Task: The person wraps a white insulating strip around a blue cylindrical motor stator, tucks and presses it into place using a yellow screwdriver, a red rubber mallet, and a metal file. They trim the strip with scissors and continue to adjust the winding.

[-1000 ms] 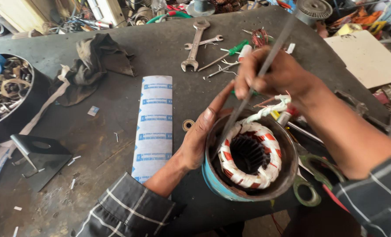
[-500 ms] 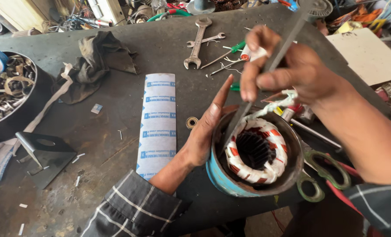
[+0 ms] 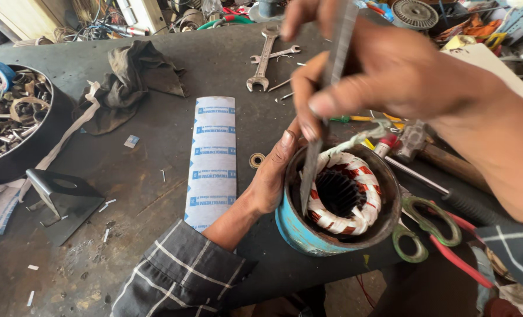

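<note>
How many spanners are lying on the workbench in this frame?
2: a large spanner lies lengthwise at the far middle of the bench, and a smaller spanner lies crossed against it. Others may be hidden behind the right hand or in the clutter.

— How are your hands set?

— Your left hand [image 3: 273, 176] comes up from the lower edge, forearm in a dark checked sleeve, palm curled sideways with the thumb pointing up and the fingers wrapped out of sight.

— And the other?

— Your right hand [image 3: 378, 70] hangs higher and nearer the camera — wrist bent down, thumb and forefinger pinched together, remaining fingers folded behind, its forearm running off to the right.
</note>
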